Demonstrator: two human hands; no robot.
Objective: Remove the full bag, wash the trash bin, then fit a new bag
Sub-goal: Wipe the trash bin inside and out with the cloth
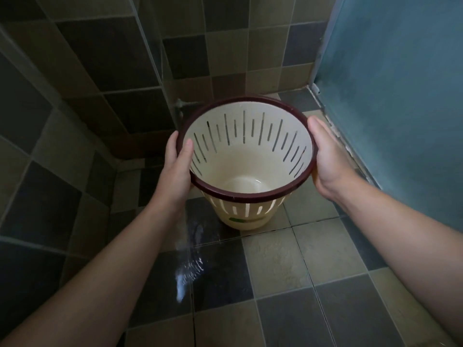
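Note:
A cream plastic trash bin [246,161] with slotted walls and a dark red rim is held up in the air, tilted with its mouth toward me. It has no bag in it, and a little water lies in its bottom. My left hand [176,166] grips the rim on the left, thumb inside the bin and fingers behind. On the right side, my right hand [325,156] holds the rim with its thumb lying along the edge. Water streams [184,241] down from the bin's left side onto the floor.
A tiled floor [280,266] in tan and dark squares lies below, wet where the water lands. Tiled walls stand to the left and behind, with a small tap [180,103] low on the back wall. A blue wall or door [400,96] rises on the right.

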